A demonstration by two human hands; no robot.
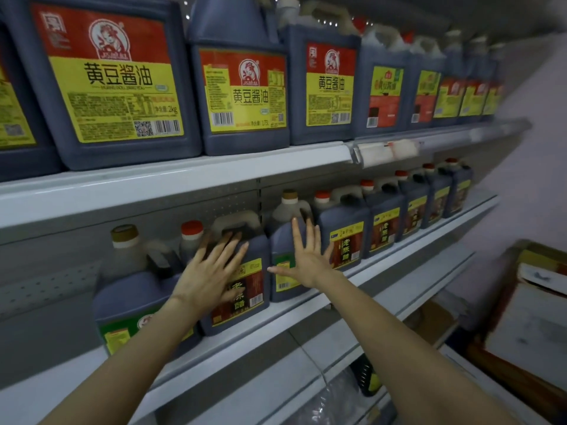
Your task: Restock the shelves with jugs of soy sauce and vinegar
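Observation:
My left hand (211,271) lies flat with spread fingers on the front of a dark vinegar jug (245,289) that has a red cap and a red-and-yellow label, standing on the middle shelf (306,311). My right hand (306,256), fingers straight and spread, presses on a neighbouring dark jug with a green label (283,271) and a gold cap. Another green-label jug (129,311) stands to the left. A row of several red-capped vinegar jugs (383,222) runs off to the right.
The top shelf (184,179) carries several big soy sauce jugs (116,78) with red and yellow labels. A lower shelf (352,357) holds a dark bottle (366,378). Cardboard boxes (534,308) sit at the right.

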